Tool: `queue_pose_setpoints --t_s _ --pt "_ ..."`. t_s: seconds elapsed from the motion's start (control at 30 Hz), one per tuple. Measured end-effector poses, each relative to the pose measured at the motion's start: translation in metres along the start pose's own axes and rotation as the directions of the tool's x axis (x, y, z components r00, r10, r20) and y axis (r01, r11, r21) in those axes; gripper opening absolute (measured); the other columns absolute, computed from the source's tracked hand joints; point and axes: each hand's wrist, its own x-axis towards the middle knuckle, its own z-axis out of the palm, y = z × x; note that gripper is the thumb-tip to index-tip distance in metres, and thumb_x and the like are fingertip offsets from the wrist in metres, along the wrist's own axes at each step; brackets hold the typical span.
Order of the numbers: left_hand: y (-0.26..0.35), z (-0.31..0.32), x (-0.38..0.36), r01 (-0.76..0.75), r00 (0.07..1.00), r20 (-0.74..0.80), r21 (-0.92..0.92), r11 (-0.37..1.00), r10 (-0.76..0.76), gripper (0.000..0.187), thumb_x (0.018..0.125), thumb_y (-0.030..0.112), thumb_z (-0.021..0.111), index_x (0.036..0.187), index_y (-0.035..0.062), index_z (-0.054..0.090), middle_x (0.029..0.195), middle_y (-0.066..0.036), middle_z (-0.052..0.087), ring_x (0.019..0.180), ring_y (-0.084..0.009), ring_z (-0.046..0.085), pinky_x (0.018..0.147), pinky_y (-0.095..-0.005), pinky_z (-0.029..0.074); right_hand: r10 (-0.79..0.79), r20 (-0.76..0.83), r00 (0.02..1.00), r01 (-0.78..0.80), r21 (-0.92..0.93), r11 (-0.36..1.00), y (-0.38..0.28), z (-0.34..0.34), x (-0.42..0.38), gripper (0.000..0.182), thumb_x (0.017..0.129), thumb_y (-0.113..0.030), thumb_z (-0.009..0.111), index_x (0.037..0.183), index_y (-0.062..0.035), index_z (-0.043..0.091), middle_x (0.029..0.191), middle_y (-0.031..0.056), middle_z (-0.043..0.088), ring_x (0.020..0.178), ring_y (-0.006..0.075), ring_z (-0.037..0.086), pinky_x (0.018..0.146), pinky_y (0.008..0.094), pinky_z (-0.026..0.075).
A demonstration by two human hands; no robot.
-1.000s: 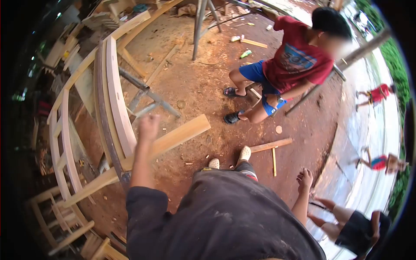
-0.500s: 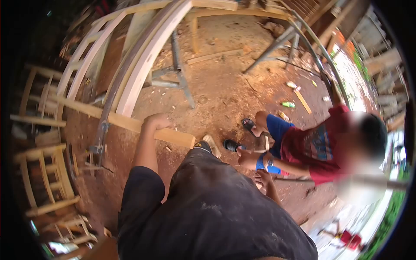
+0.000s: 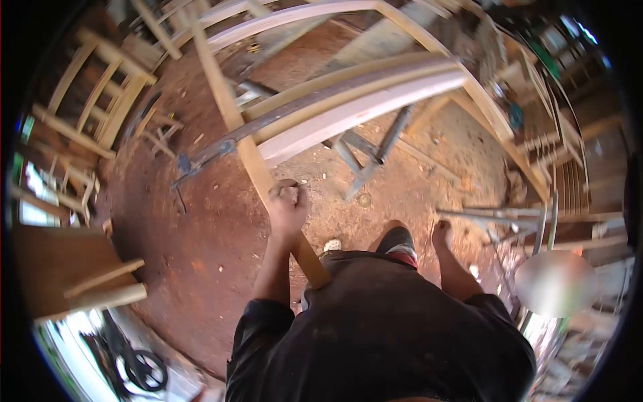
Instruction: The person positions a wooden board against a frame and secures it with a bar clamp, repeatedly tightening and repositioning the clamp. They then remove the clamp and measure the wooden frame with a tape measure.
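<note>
My left hand (image 3: 288,208) is curled into a fist over the near part of a long wooden rail (image 3: 258,164). Something small and pale shows between its fingers, but I cannot tell what it is. The rail runs past my wrist to its near end by my waist. It belongs to a large wooden frame, with a curved pale pink-white beam (image 3: 362,117) joining it. A metal bar clamp (image 3: 201,161) lies along that beam, its screw end sticking out to the left of the rail. My right hand (image 3: 442,234) hangs closed at my right side, above the ground, apart from the wood.
Metal trestle legs (image 3: 368,157) stand under the frame. Wooden chair-like frames (image 3: 97,94) lean at the left, above a brown wooden panel (image 3: 67,268). Stacked timber parts (image 3: 542,127) fill the right side. A black wheel (image 3: 146,370) shows at lower left.
My view has swung to the left, and the seated person in red has left it. My left hand, flat on the rail before, is now curled over it. My right arm has come forward.
</note>
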Motion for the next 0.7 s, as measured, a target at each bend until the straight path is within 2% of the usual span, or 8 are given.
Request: queue_pose_setpoints --t_s 0.07,0.13,0.2,0.27,0.33,0.43,0.53,0.7 --pt "0.009 -0.020 -0.014 -0.002 0.902 -0.428 0.145 0.989 0.064 0.024 0.081 0.016 0.068 0.094 -0.0028 0.064 0.104 -0.023 0.063 0.098 -0.0377 0.061 0.087 -0.0461 0.048 -0.290 -0.014 0.957 0.290 0.071 0.954 -0.091 -0.005 0.073 0.023 0.085 -0.017 0.059 0.103 -0.0044 0.065 0.093 0.0180 0.067 0.087 0.0348 0.065 0.077 0.0411 0.051" --pt "0.025 -0.033 -0.043 0.245 0.894 -0.445 0.380 0.892 -0.056 0.033 0.081 0.019 0.070 0.104 -0.0042 0.063 0.120 -0.026 0.057 0.109 -0.0391 0.058 0.092 -0.0446 0.047 -0.531 -0.037 0.847 0.528 0.173 0.831 -0.186 0.006 0.146 0.023 0.088 -0.018 0.060 0.105 -0.0022 0.064 0.090 0.0165 0.064 0.084 0.0311 0.062 0.077 0.0402 0.051" --pt "0.005 -0.011 -0.097 0.554 0.752 -0.425 -0.005 0.832 -0.504 0.039 0.083 0.025 0.072 0.108 -0.0040 0.063 0.116 -0.025 0.061 0.105 -0.0420 0.060 0.092 -0.0440 0.048 -0.621 -0.101 0.777 0.612 0.352 0.708 -0.300 -0.001 0.179 0.024 0.088 -0.017 0.062 0.106 -0.0014 0.063 0.092 0.0161 0.062 0.087 0.0288 0.061 0.078 0.0392 0.050" --pt "0.027 -0.015 -0.122 0.768 0.476 0.018 -0.496 0.405 -0.879 0.045 0.087 0.036 0.068 0.110 -0.0027 0.063 0.103 -0.025 0.066 0.093 -0.0431 0.064 0.087 -0.0454 0.050 -0.761 -0.293 0.579 0.798 0.395 0.455 -0.385 0.004 0.216 0.027 0.090 -0.022 0.062 0.108 -0.0021 0.063 0.094 0.0138 0.062 0.084 0.0257 0.060 0.076 0.0363 0.049" --pt "0.050 -0.014 -0.133 0.890 0.423 -0.082 -0.147 0.431 -0.902 0.051 0.093 0.047 0.054 0.107 -0.0010 0.064 0.091 -0.026 0.068 0.087 -0.0435 0.066 0.082 -0.0474 0.051 -0.846 -0.273 0.459 0.834 0.461 0.303 -0.427 0.032 0.257 0.029 0.090 -0.022 0.062 0.110 -0.0023 0.062 0.098 0.0159 0.062 0.088 0.0304 0.060 0.079 0.0385 0.049" --pt "0.094 0.010 -0.099 0.971 0.239 -0.432 0.135 0.199 -0.870 0.061 0.098 0.051 0.031 0.094 0.0003 0.066 0.091 -0.028 0.067 0.091 -0.0446 0.064 0.079 -0.0508 0.051 -0.895 -0.312 0.320 0.947 0.094 0.306 -0.483 0.077 0.252 0.028 0.093 -0.029 0.054 0.104 -0.0057 0.065 0.101 0.0178 0.063 0.097 0.0359 0.057 0.088 0.0505 0.043" --pt "0.101 0.023 -0.080 0.986 0.149 -0.633 0.154 0.065 -0.760 0.059 0.099 0.047 0.030 0.095 0.0013 0.066 0.092 -0.028 0.067 0.090 -0.0439 0.065 0.079 -0.0521 0.050 -0.968 -0.133 0.211 0.977 0.069 0.203 -0.465 0.105 0.242 0.034 0.095 -0.036 0.048 0.095 -0.0071 0.067 0.098 0.0122 0.064 0.100 0.0338 0.056 0.094 0.0522 0.036" --pt "0.096 0.028 -0.085 0.978 0.164 -0.716 0.209 0.016 -0.678 0.057 0.100 0.042 0.032 0.090 -0.0022 0.066 0.084 -0.028 0.067 0.080 -0.0453 0.065 0.073 -0.0532 0.052 -0.968 -0.068 0.242 0.953 0.206 0.224 -0.468 0.097 0.244 0.032 0.095 -0.036 0.050 0.086 -0.0095 0.066 0.093 0.0084 0.065 0.095 0.0295 0.056 0.090 0.0474 0.034"
